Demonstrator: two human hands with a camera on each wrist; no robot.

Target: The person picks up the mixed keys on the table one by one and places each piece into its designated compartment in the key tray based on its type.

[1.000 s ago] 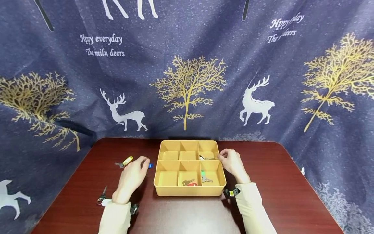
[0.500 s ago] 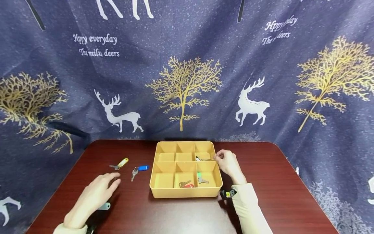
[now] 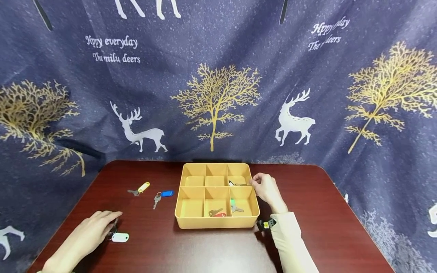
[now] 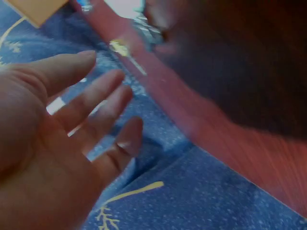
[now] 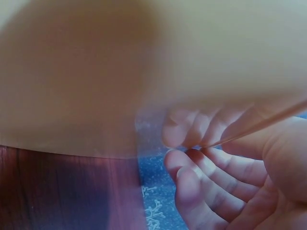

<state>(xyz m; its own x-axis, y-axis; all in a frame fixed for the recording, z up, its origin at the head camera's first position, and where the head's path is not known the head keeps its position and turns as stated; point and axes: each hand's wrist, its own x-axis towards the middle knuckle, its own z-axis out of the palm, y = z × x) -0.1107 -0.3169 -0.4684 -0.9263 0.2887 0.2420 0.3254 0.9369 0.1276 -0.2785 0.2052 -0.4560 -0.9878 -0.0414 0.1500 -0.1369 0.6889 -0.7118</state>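
White-tagged key (image 3: pixel 119 237) lies at the fingertips of the released left hand (image 3: pixel 89 232); better pinch its tag, while the right hand (image 3: pixel 267 188) steadies the tray (image 3: pixel 216 223), fingers curled at its rim.

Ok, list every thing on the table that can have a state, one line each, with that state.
Organizer tray: upright on the table, four compartments bare, three hold keys.
White-tagged key: flat on the table, at the left hand's fingertips.
Blue-tagged key: flat, untouched.
Yellow-tagged key: flat, untouched.
Left hand: fingers extended, gripping nothing.
Right hand: fingers curled at the tray's right wall.
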